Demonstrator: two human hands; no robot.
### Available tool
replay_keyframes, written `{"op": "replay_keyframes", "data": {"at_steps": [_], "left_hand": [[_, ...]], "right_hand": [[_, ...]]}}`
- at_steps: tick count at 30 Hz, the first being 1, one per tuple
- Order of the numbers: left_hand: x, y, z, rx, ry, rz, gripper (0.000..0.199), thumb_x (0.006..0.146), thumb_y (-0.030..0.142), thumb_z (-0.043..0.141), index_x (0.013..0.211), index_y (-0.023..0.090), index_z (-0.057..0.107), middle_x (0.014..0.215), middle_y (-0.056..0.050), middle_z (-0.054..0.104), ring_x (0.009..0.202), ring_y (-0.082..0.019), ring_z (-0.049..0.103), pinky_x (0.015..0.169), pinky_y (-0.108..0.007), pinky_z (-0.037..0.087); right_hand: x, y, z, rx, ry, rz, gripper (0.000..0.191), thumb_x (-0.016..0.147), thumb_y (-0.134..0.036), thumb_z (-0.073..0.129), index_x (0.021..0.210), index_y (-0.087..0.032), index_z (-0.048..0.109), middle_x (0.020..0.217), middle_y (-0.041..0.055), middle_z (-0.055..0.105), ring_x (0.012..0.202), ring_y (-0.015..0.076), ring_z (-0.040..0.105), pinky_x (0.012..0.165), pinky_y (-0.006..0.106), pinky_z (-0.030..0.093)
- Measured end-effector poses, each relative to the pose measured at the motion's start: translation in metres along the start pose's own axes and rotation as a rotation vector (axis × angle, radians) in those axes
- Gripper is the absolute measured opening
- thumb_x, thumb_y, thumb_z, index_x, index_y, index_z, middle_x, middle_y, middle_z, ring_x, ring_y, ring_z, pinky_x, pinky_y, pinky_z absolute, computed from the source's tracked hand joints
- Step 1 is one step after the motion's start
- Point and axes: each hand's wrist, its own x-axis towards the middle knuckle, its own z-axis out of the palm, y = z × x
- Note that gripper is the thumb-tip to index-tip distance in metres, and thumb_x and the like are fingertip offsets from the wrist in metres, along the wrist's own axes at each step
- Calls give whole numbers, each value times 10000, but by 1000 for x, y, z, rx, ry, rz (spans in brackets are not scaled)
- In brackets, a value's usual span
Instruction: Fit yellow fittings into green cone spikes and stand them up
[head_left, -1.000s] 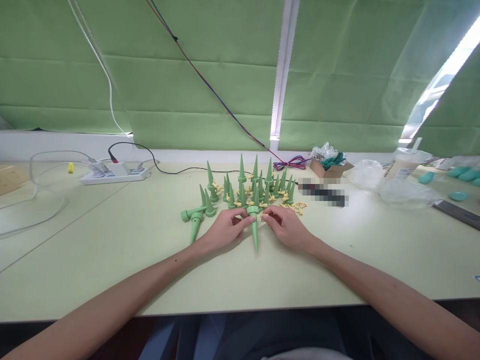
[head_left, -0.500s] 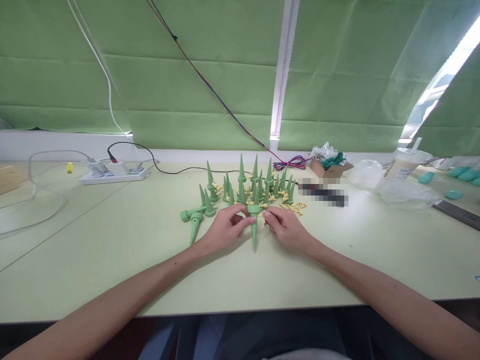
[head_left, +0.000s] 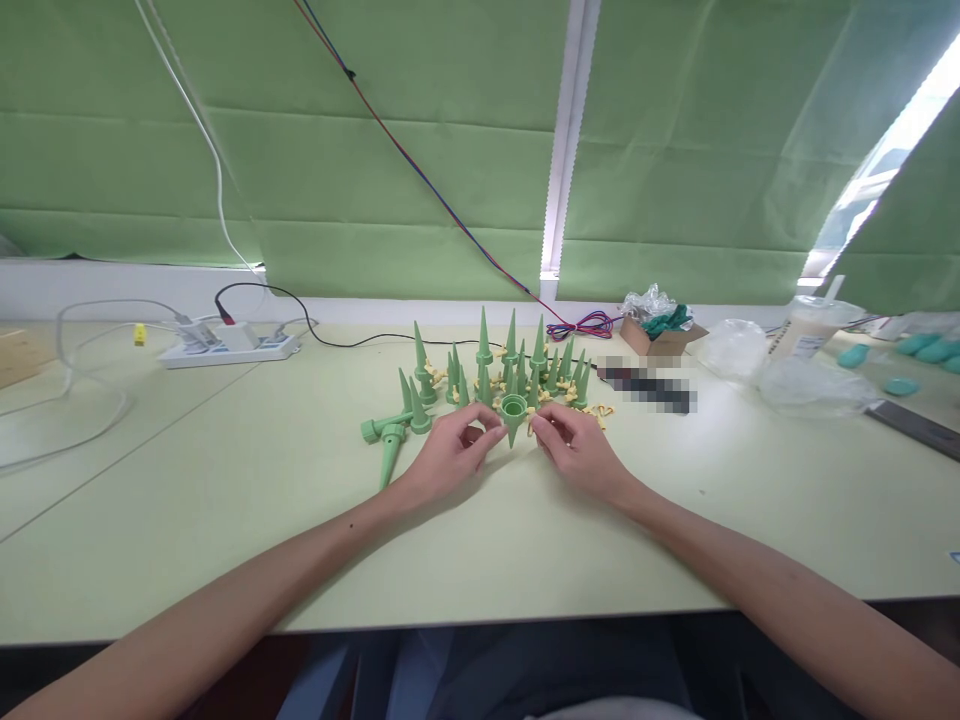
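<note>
Between my hands is a green plastic plant-watering spike [head_left: 514,410], tilted so its round open end faces me and its point hangs down. My left hand [head_left: 452,447] grips the spike's rim from the left with thumb and fingers. On the other side my right hand [head_left: 581,450] pinches a small yellow plastic piece [head_left: 531,424] close against the spike; its seating is partly hidden by my fingers. Just beyond stand several green spikes [head_left: 484,340], points up, with small yellow pieces among them. Two more spikes [head_left: 390,450] lie by my left forearm.
Loose yellow pieces [head_left: 602,411] lie right of the standing spikes. At the back are a white power strip [head_left: 229,348], a small cardboard box [head_left: 664,341] and a bundled cable [head_left: 581,328]. A drink cup [head_left: 806,335] and plastic bags [head_left: 735,348] stand to the right.
The spike has tipped so its open end turns toward me and its point swings away. My right hand has shifted slightly right with the yellow piece.
</note>
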Motion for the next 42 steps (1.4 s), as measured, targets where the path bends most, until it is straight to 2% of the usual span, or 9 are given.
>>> {"op": "replay_keyframes", "data": {"at_steps": [6, 9, 16, 21, 26, 31, 33, 38, 42], "left_hand": [[2, -6, -1, -138, -98, -102, 573, 956, 602, 352, 695, 153, 592, 458, 13, 491, 409, -105, 451, 418, -224, 345], [3, -9, -1, -181, -154, -134, 644, 948, 643, 320, 631, 145, 574, 439, -14, 515, 386, -107, 457, 400, -228, 342], [2, -9, -3, -165, -196, -128, 567, 927, 636, 406, 624, 168, 509, 432, 8, 540, 347, -84, 403, 404, -230, 322], [0, -7, -5, -158, -224, -105, 520, 946, 583, 416, 634, 172, 476, 453, 15, 542, 369, -84, 420, 434, -231, 323], [-1, -7, -6, -105, -223, -78, 407, 928, 528, 492, 730, 175, 529, 463, 52, 496, 409, -89, 439, 458, -218, 335], [-1, -8, -6, -47, -210, -55, 325, 909, 489, 539, 806, 181, 539, 526, 52, 519, 447, -84, 449, 466, -203, 357], [0, -8, -5, -30, -203, -19, 307, 907, 476, 549, 836, 178, 556, 578, 42, 524, 477, -89, 483, 480, -205, 383], [0, -9, -3, 55, -129, 91, 275, 892, 435, 586, 904, 160, 602, 914, -25, 557, 587, -81, 549, 529, -217, 444], [-1, -11, -3, 123, -75, 177, 235, 886, 397, 607, 890, 162, 592, 901, -20, 515, 629, -84, 518, 523, -205, 434]], "right_hand": [[-1, -1, -1, -82, 0, -72, 234, 964, -348, 471, 838, -198, 598, 714, 24, 601, 602, 141, 500, 576, 268, 379], [-2, 0, 0, -119, -29, -117, 220, 960, -337, 483, 866, -200, 627, 721, 30, 604, 627, 151, 505, 588, 271, 383], [-2, 5, 1, -107, -93, -142, 198, 965, -295, 481, 883, -199, 634, 753, 32, 611, 655, 152, 501, 599, 262, 377], [-2, 5, 0, -108, -118, -127, 201, 968, -287, 474, 855, -198, 614, 719, 18, 579, 640, 146, 476, 591, 255, 354], [-1, 5, 0, -122, -144, -107, 217, 969, -264, 470, 785, -196, 563, 647, -16, 509, 601, 129, 439, 588, 251, 328], [-2, 6, 0, -129, -172, -90, 237, 969, -250, 456, 745, -196, 510, 610, -34, 463, 567, 120, 401, 574, 250, 299], [-2, 6, 0, -133, -175, -81, 251, 970, -254, 451, 729, -196, 489, 603, -37, 448, 562, 119, 392, 569, 252, 293], [-1, 6, 1, -136, -169, -49, 278, 971, -271, 439, 703, -198, 446, 598, -38, 433, 557, 120, 377, 561, 256, 284], [-1, 6, 2, -133, -174, -20, 306, 970, -285, 428, 676, -202, 403, 582, -44, 400, 544, 119, 345, 553, 263, 271]]}}
